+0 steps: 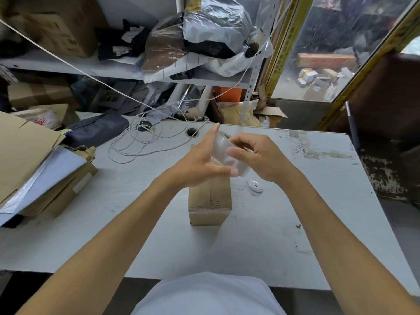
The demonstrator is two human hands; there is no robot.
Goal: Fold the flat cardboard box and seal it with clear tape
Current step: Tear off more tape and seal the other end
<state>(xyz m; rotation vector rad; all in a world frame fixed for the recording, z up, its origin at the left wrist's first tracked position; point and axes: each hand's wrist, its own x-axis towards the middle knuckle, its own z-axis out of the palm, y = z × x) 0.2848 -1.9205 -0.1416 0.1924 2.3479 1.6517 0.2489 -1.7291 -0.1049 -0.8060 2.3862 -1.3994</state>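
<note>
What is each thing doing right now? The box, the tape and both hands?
cardboard box: folded up, lying on the table, untouched.
clear tape roll: held up above the box, between both hands.
left hand: holding the roll.
right hand: fingers curled on the roll.

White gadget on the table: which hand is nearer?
Right. The right hand is just above-left of the white gadget in the image; the left hand, sharing the clear tape roll, is farther left.
</note>
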